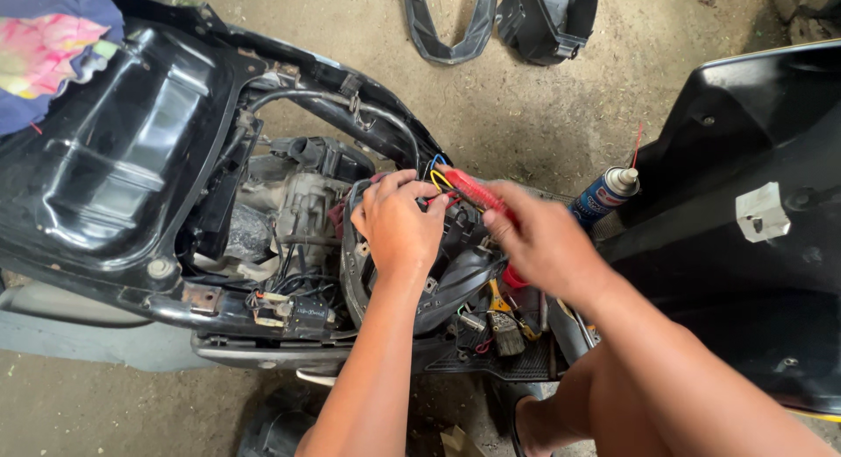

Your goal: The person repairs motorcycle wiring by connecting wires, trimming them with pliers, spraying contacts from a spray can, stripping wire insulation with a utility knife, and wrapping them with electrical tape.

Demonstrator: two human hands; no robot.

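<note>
A stripped scooter frame (219, 312) lies across the view with its engine (293, 203) and wiring exposed. My left hand (399, 225) rests on a black part in the middle of the frame, its fingertips pinching a bundle of coloured wires (436, 178). My right hand (543, 242) grips a red tool (477, 194) whose tip points at those same wires. The two hands nearly touch.
A spray can (604, 194) with a red straw stands right of the hands. A lifted black seat underside (114, 150) with a colourful cloth (48, 49) lies left, black body panels (762, 220) right, more panels (504, 19) on the concrete floor beyond. A brush (506, 330) lies on the footboard.
</note>
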